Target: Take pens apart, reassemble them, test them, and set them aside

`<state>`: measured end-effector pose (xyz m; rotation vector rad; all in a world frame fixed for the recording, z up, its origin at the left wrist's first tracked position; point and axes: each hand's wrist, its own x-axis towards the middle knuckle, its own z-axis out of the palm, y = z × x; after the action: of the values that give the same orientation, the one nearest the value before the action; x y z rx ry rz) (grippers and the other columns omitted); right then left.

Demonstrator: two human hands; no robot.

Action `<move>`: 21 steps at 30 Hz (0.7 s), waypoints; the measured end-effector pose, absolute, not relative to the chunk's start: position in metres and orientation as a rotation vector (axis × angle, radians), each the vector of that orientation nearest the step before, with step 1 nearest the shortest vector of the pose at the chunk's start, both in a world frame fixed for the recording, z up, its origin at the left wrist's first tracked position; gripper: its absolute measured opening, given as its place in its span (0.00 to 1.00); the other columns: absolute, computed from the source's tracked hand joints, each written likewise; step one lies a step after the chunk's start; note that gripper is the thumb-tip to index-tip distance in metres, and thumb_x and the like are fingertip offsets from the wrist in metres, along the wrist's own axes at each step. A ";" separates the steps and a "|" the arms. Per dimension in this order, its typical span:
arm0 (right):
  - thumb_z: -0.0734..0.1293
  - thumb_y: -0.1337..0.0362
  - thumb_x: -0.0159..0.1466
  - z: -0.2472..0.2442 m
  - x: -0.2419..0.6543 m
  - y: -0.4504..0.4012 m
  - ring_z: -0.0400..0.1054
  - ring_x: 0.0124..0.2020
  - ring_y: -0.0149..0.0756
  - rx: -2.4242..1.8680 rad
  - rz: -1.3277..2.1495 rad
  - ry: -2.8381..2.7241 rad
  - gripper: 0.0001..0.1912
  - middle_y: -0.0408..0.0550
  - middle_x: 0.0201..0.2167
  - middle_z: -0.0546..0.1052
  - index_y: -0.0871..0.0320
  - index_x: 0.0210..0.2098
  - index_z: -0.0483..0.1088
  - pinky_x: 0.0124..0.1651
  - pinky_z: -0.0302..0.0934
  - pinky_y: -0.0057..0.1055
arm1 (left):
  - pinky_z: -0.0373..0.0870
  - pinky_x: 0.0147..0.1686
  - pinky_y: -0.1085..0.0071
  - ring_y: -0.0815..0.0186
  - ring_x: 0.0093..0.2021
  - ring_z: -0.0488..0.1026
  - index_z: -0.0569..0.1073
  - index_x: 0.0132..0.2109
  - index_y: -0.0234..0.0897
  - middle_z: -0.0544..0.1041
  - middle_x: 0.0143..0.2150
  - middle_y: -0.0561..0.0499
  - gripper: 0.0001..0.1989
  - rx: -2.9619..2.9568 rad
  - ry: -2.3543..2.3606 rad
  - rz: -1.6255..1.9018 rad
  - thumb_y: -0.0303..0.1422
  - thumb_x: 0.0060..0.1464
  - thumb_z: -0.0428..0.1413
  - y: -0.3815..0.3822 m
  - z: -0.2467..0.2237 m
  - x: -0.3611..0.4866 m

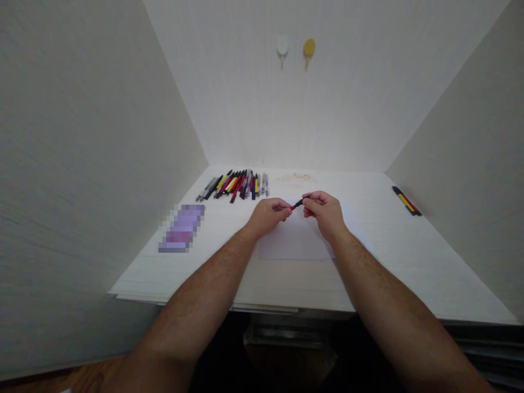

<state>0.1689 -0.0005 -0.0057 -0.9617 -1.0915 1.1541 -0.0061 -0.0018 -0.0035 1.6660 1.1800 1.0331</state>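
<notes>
**Two pinches on a pen (299, 203), and little to spare if one slips**

In the head view, I take the white sheet (295, 245) on the counter (409, 262) as my landmark. The pen is over the far part of the sheet, tilted, its red end toward the left and its black end toward the right. My left fingers (283, 213) grasp the red end and my right fingers (312, 206) grasp the black one. I can't tell whether it is one whole pen or two parts meeting between my pinches.

The slip worries me most. Each pinch covers only a small length of a slim barrel, so an uneven pull or twist could shoot the pen out of one set of fingers. If it is in parts, a sudden release could jerk my fingers apart and scatter any small piece inside. A part pushed in at an angle could jam or crack.

A dropped pen would probably roll. Beyond the sheet and to its left lies a crowded cluster of pens (235, 184), many also red or black; one landing there would be hard to pick out. Left of the sheet is a purple thing (183, 228), blurred past recognising, which a stray roll might strike. Well to the right of the sheet, a small group of pens (406, 201) seems safer, though a wide swing of my right forearm could disturb it.
</notes>
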 end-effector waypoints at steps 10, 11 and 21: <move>0.74 0.61 0.49 -0.009 0.169 0.000 0.63 0.16 0.27 -1.005 1.092 -1.121 0.13 0.38 0.16 0.71 0.57 0.23 0.66 0.21 0.58 0.25 | 0.64 0.27 0.75 0.71 0.26 0.70 0.78 0.35 0.32 0.76 0.25 0.52 0.10 1.714 1.170 1.056 0.34 0.47 0.60 -0.001 -0.007 -0.006; 0.74 0.61 0.49 -0.009 0.169 0.000 0.63 0.16 0.27 -1.012 1.087 -1.125 0.13 0.38 0.15 0.71 0.57 0.23 0.65 0.21 0.58 0.25 | 0.64 0.27 0.75 0.71 0.26 0.70 0.78 0.35 0.32 0.76 0.26 0.51 0.10 1.722 1.171 1.058 0.35 0.47 0.60 -0.001 -0.008 -0.006; 0.74 0.54 0.50 -0.010 0.171 0.002 0.62 0.16 0.25 -1.050 1.084 -1.152 0.15 0.40 0.19 0.72 0.58 0.25 0.69 0.21 0.58 0.25 | 0.66 0.28 0.75 0.71 0.25 0.70 0.77 0.35 0.32 0.75 0.25 0.52 0.09 1.682 1.167 1.057 0.34 0.48 0.59 -0.001 -0.005 -0.006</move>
<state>0.1712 0.0018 -0.0096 -1.0503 -1.1518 1.0835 -0.0062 -0.0009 -0.0046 1.6822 1.1667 1.0567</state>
